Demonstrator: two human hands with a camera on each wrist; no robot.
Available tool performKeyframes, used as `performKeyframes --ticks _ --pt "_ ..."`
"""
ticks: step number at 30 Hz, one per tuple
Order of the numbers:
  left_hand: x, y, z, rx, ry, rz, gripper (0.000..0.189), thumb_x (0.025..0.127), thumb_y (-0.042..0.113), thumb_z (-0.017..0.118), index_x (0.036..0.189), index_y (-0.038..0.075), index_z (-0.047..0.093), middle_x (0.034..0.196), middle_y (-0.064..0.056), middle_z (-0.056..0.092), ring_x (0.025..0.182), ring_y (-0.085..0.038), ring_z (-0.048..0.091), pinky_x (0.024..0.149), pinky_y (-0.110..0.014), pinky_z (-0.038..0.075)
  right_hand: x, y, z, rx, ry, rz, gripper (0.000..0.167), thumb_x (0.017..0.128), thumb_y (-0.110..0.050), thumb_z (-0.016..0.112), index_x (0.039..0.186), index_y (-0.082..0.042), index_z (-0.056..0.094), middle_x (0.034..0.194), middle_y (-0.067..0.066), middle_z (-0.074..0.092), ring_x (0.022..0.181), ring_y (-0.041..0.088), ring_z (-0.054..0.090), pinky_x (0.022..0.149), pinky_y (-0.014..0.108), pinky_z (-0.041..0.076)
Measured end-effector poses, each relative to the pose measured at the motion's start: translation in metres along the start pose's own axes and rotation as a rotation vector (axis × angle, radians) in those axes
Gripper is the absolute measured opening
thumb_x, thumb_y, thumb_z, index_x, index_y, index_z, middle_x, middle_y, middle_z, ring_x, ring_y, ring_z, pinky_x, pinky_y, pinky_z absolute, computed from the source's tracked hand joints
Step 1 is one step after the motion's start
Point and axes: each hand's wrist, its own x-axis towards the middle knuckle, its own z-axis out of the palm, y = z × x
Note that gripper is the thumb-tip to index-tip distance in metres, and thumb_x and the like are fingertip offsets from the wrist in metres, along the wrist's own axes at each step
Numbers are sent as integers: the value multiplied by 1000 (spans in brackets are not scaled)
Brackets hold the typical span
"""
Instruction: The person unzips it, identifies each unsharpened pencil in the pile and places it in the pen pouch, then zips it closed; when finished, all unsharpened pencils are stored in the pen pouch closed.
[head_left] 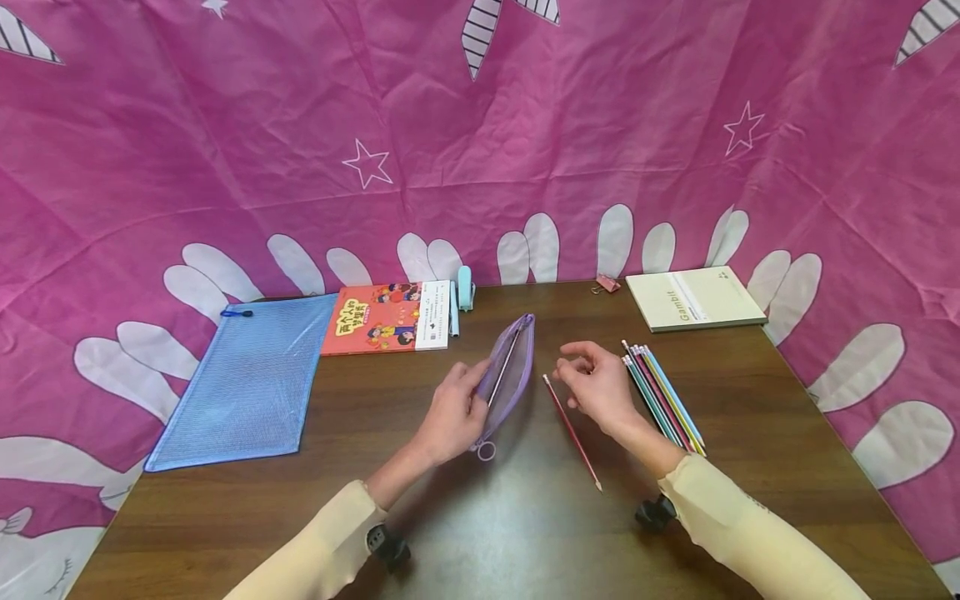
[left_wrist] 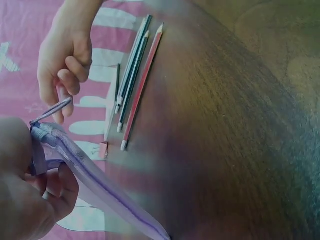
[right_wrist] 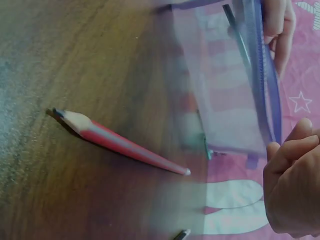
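Because its mouth presumably needs to stay parted, my left hand [head_left: 453, 410] pinches the purple pouch [head_left: 522, 367] over the surface [head_left: 510, 533]; my right hand [head_left: 596, 387], loosely curled and empty, hovers near the red pencil [head_left: 572, 431].

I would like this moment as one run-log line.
left hand: holds purple pouch; right hand: empty, near red pencil; red pencil: on table; other pencils: bunched farther right
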Motion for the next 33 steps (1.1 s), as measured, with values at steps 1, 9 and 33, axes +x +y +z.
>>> performKeyframes --ticks 1,9,33 --pt "0 0 0 2 6 5 52 79 -9 53 131 -9 60 92 -14 56 74 -20 50 63 -33 47 0 1 0 -4 -1 0 25 92 -5 65 116 3 63 86 19 71 42 13 51 40 21 41" --pt "0 2 -1 -8 0 5 52 81 -8 53 133 -9 58 94 -13 54 75 -19 50 63 -31 48 3 5 -12 -9 -17 17 25 93 -5 64 117 2 63 91 26 69 43 15 52 39 20 37" --pt "-1 2 3 -40 -66 1 52 82 -9 55 134 -11 56 92 -13 54 73 -16 48 60 -27 46 14 35 -115 -725 -315 24 30 83 -10 73 106 7 64 52 2 58 45 19 62 52 32 47"
